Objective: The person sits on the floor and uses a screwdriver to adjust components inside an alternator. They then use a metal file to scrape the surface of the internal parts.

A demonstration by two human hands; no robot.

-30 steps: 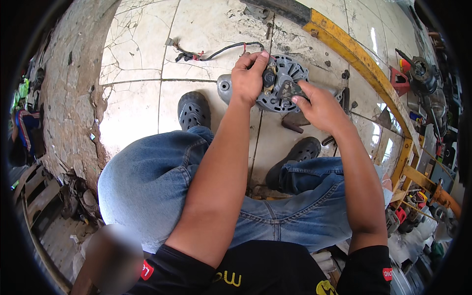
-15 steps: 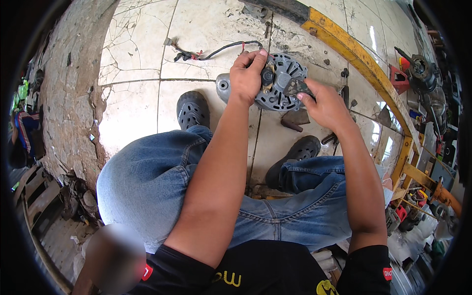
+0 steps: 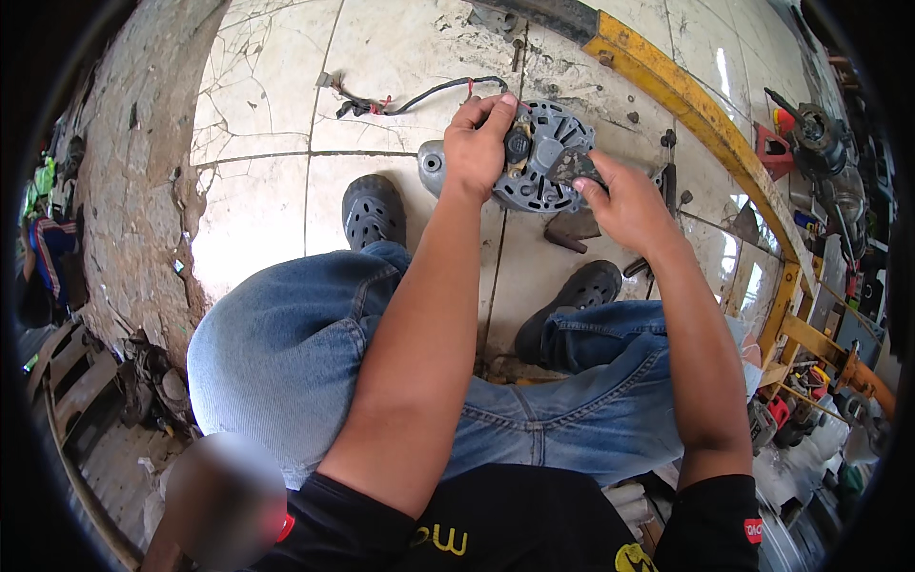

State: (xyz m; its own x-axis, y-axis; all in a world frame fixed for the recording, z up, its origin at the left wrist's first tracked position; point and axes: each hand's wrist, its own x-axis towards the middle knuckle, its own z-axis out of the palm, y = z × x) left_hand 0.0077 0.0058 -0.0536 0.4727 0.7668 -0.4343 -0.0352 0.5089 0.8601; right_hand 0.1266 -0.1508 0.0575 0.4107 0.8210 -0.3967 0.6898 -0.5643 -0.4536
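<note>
A grey round alternator [image 3: 547, 151] with a slotted rear cover lies on the tiled floor in front of me. My left hand [image 3: 479, 143] grips its left side, the thumb pointing away from me beside a round dark fitting [image 3: 517, 146]. Between the thumb and fingers of my right hand [image 3: 624, 197] is a dark, worn flat piece [image 3: 574, 166], which rests over the right part of the slotted cover. What that piece is made of I cannot tell. A dark cable [image 3: 429, 94] with red ties runs left from near my left fingertips to a loose connector [image 3: 331, 81].
A yellow metal frame [image 3: 667, 76] curves along the far right. Near the alternator lie a brown metal piece [image 3: 572, 229] and dark tools [image 3: 670, 172]. My dark clogs [image 3: 374, 212] flank the work. Machine parts [image 3: 827, 162] crowd the right edge; rough concrete [image 3: 138, 162] is at left.
The flat piece in my right hand has shifted and tilted slightly against the alternator's cover. My left hand stays at the same side of the alternator.
</note>
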